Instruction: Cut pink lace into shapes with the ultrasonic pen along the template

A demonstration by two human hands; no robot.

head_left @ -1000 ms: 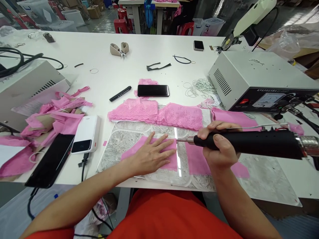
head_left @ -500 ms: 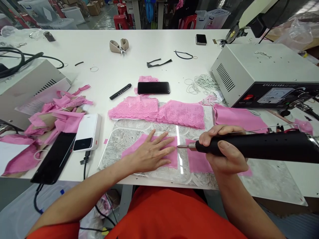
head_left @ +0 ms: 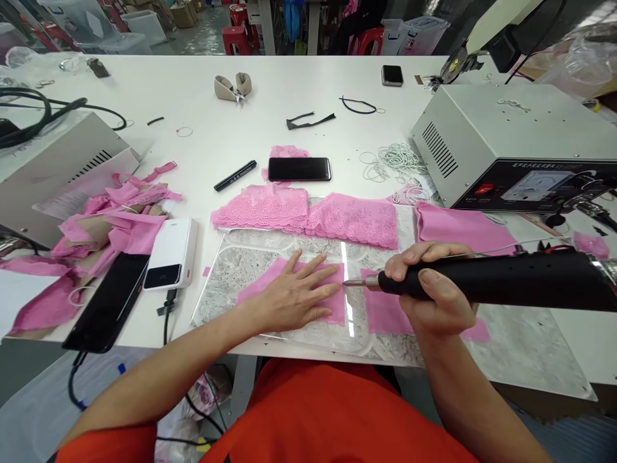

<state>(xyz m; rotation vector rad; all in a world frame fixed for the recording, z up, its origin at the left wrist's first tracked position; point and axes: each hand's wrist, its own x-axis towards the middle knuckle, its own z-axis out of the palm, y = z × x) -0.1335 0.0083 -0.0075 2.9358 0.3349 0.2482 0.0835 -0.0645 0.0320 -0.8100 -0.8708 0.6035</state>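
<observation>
My left hand [head_left: 299,292] lies flat with fingers spread on a clear plastic template [head_left: 270,249], above a piece of pink fabric [head_left: 258,290]. My right hand [head_left: 436,289] is wrapped round a black handheld ultrasonic cutter [head_left: 511,278]. Its pointed metal tip sits at the right edge of that pink fabric, close to my left fingertips. Right of the tip lies a second pink piece [head_left: 383,312], partly behind my right hand. Grey marbled board [head_left: 216,280] shows beneath. Pink lace pieces [head_left: 351,220] lie just beyond the template.
A grey control box [head_left: 486,128] stands at the right, a second box [head_left: 62,167] at the left. Pink fabric scraps [head_left: 130,225], a white power bank [head_left: 171,254] and a black phone [head_left: 108,302] lie on the left. Beyond the lace are another phone [head_left: 299,169] and a marker [head_left: 235,175].
The view has shifted very slightly. Both hands and the cutter's tip stay almost where they were; the cutter's rear end sits a touch higher.
</observation>
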